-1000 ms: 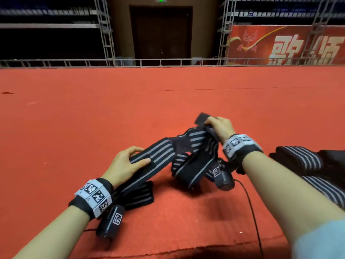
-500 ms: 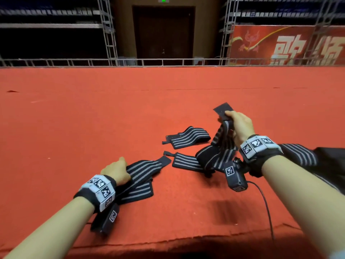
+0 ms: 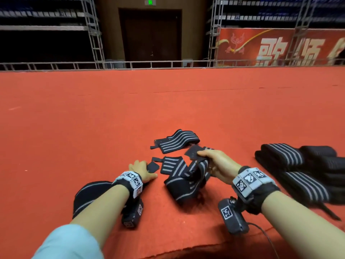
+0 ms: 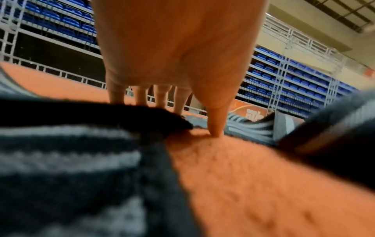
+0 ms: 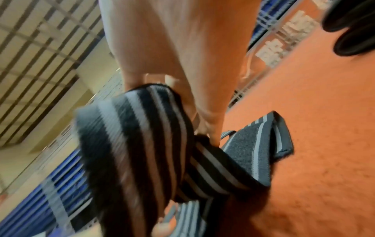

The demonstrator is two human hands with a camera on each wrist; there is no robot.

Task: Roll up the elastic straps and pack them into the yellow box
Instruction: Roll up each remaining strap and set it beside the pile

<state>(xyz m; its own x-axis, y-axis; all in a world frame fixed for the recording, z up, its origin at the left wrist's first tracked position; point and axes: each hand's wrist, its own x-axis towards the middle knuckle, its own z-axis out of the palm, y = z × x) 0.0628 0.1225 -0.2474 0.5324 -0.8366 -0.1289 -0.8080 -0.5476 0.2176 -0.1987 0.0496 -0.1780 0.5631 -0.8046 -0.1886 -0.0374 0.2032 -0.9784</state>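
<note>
Several black elastic straps with grey stripes lie on the red carpet. My right hand [image 3: 216, 161] grips one strap [image 3: 186, 182] by its dark end, and the rest sags in loose folds onto the carpet. In the right wrist view the fingers [image 5: 205, 128] curl round that strap [image 5: 142, 144]. My left hand [image 3: 141, 168] lies flat, its straight fingers [image 4: 140, 96] pressing the dark end of another strap [image 4: 61, 144] that runs back under my forearm [image 3: 89, 195]. Two more straps [image 3: 177, 141] [image 3: 172, 165] lie flat just beyond. No yellow box is in view.
A heap of more striped straps [image 3: 298, 165] sits at the right, close to my right forearm. The carpet's front edge [image 3: 168, 249] runs just below my arms. A metal railing [image 3: 168, 64] bounds the carpet far ahead.
My right hand has lowered its strap from a raised hold down to the carpet. My left hand has slid forward and right along its strap, toward the loose straps.
</note>
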